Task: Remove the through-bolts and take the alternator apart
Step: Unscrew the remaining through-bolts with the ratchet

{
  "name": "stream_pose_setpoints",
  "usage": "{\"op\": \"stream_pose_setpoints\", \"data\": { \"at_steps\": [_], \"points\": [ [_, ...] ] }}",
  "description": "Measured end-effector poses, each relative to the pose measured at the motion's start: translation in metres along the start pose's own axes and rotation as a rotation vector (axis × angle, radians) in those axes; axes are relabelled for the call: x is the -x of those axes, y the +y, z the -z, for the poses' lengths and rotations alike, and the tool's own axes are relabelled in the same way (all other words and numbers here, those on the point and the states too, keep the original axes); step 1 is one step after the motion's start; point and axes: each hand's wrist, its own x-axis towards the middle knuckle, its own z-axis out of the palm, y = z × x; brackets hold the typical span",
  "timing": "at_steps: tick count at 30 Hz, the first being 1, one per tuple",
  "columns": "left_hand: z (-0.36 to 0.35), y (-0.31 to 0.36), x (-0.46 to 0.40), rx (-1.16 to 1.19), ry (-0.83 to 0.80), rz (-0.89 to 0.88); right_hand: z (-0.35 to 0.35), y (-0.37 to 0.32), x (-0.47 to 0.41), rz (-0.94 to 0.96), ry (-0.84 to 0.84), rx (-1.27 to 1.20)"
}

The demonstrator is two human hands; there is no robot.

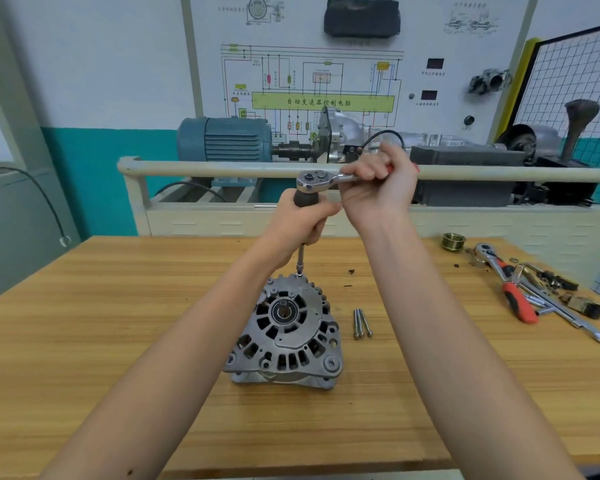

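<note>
The left hand [300,220] is wrapped around the dark grip of an extension driver [301,251], which stands upright. The driver's thin shaft runs down from under the hand to the far rim of the alternator [286,332], where its tip sits on a fastener at the top of the housing. The right hand [378,183] grasps the handle of a ratchet [321,180]. The ratchet's chromed head is seated on top of the driver grip, and its handle extends to the right, roughly level.

The alternator rests on the wooden table [118,341], near the middle of the top, with its vented face and central bearing turned upward. Three removed through-bolts [361,323] lie side by side on the table, just to the right of the alternator and apart from it.

Toward the far right corner of the table lie a grooved pulley [453,241], a second ratchet [506,282] with a red-and-black handle, and a cluster of small parts and tool bars [565,306].

Beyond the far edge of the table stands a training rig with a blue electric motor [224,138] and a wiring-diagram board [323,81].
</note>
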Motion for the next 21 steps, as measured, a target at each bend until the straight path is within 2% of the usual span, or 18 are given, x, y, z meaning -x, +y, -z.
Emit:
{"op": "stream_pose_setpoints", "data": {
  "at_steps": [3,5,8,11,15,18,21],
  "points": [
    [-0.007,-0.003,0.000,0.031,0.252,0.008,0.007,0.011,0.024,0.204,-0.028,0.059],
    [-0.014,-0.004,-0.001,0.025,0.408,-0.005,0.013,0.021,0.041,0.325,-0.112,0.117],
    [-0.017,-0.007,-0.002,0.012,0.525,-0.035,0.022,0.032,0.059,0.474,-0.275,0.264],
    [-0.013,-0.008,0.001,-0.028,0.440,-0.049,0.017,0.025,0.055,0.441,-0.269,0.273],
    [0.002,-0.001,0.007,-0.116,0.148,-0.108,0.005,0.000,0.019,0.090,-0.084,0.102],
    [0.006,0.006,0.006,-0.074,-0.038,-0.123,-0.003,-0.008,-0.005,-0.140,-0.032,0.087],
    [0.001,0.006,0.001,0.016,-0.031,-0.042,-0.007,-0.008,-0.014,-0.185,-0.017,0.087]
  ]
}}
